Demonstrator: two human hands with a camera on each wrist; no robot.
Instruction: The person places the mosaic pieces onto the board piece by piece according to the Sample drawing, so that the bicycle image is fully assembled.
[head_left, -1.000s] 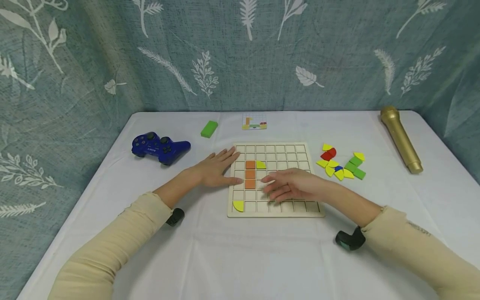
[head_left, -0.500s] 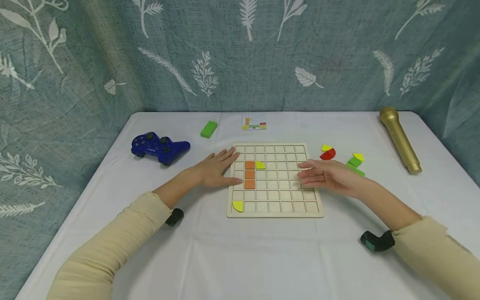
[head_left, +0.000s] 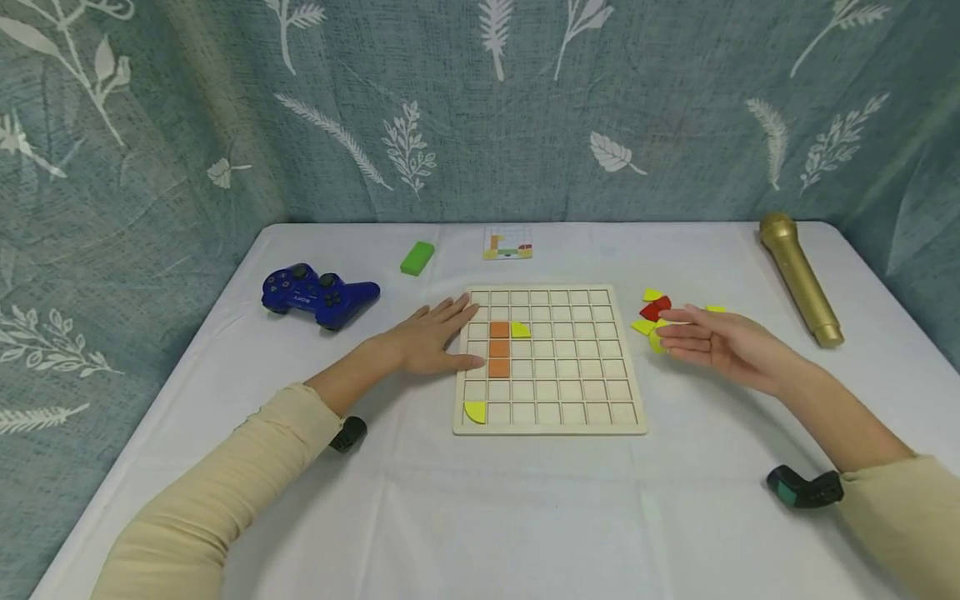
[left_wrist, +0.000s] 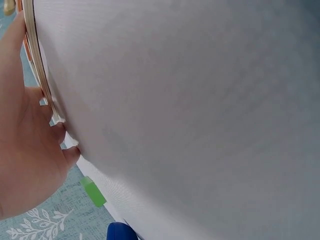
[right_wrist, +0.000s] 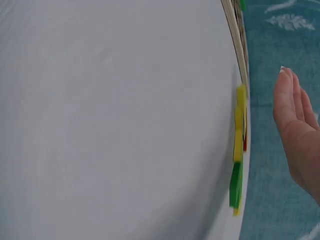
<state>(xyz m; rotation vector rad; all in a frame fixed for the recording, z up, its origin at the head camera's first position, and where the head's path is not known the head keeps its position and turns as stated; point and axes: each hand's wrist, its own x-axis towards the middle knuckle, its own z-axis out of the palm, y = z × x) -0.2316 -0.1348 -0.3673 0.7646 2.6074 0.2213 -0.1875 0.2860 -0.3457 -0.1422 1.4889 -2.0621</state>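
A square wooden grid board (head_left: 558, 387) lies mid-table, with orange square tiles (head_left: 499, 348) in one column, a yellow quarter-round tile (head_left: 521, 331) beside the top one and another yellow tile (head_left: 476, 412) near the front left corner. My left hand (head_left: 431, 340) rests with straight fingers against the board's left edge. Over the loose pieces to the right hovers my right hand (head_left: 723, 346), fingers extended and holding nothing. Red pieces (head_left: 656, 308) and yellow pieces (head_left: 642, 327) show past its fingertips. Green pieces (right_wrist: 235, 185) appear below it in the right wrist view; the head view hides them.
Behind the board lies a small printed pattern card (head_left: 507, 243). A green block (head_left: 417, 258) and a blue game controller (head_left: 320, 295) are at the back left. The gold microphone (head_left: 801, 279) lies at the far right. A patterned curtain (head_left: 525, 108) hangs behind the table.
My right hand has moved rightward from above the board to above the loose pieces. The left hand and the tiles on the board stay where they were.
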